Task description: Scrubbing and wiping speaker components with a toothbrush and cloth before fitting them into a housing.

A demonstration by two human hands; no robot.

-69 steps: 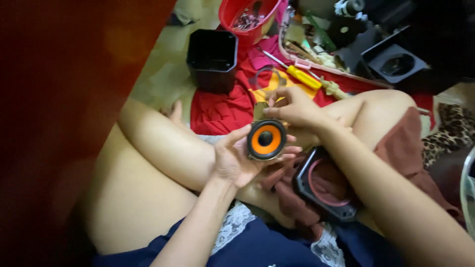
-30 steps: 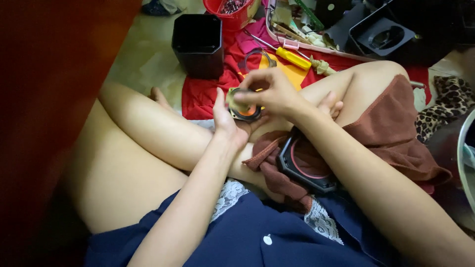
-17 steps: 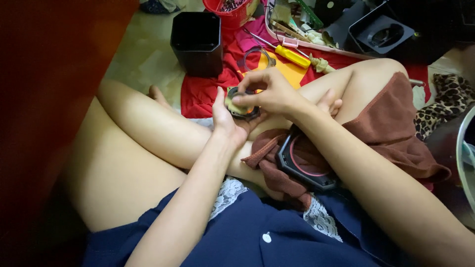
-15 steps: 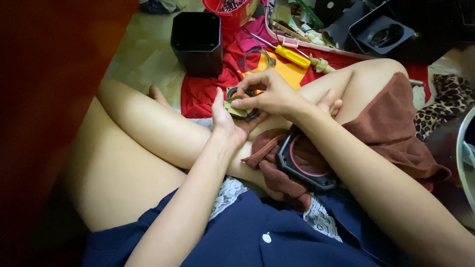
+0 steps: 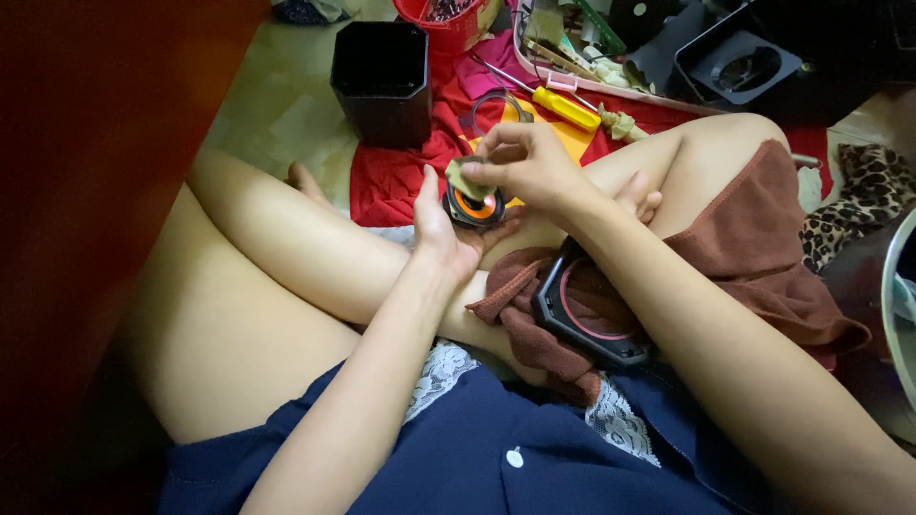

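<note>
Pale floor point(image 5: 277, 86) under a red cloth point(image 5: 401, 176), cluttered at the far edge. Seated cross-legged on it, bare legs drawn in.

Left hand point(image 5: 448, 234) palm up over the knee, fingers point(image 5: 426, 195) curled round a small speaker point(image 5: 474, 205) — black rim, orange cone facing up. Right hand point(image 5: 530, 167) just above, fingers point(image 5: 489, 157) pinched shut on a small greenish pad point(image 5: 465, 178), pressed against the speaker's top edge.

Below the right forearm, a black frame point(image 5: 582, 315) with a pink ring, resting in the lap on a brown towel point(image 5: 754, 248).

Further out on the cloth: a yellow screwdriver point(image 5: 565, 108), a clear ring point(image 5: 491, 107) beside it, a black bin point(image 5: 383, 81) standing upright at the cloth's left edge. Beyond that, a red tub point(image 5: 448, 17) and a tray point(image 5: 611, 57) of odd parts — contents too jumbled to tell apart. Leopard-print fabric point(image 5: 863, 205) at far right.
</note>
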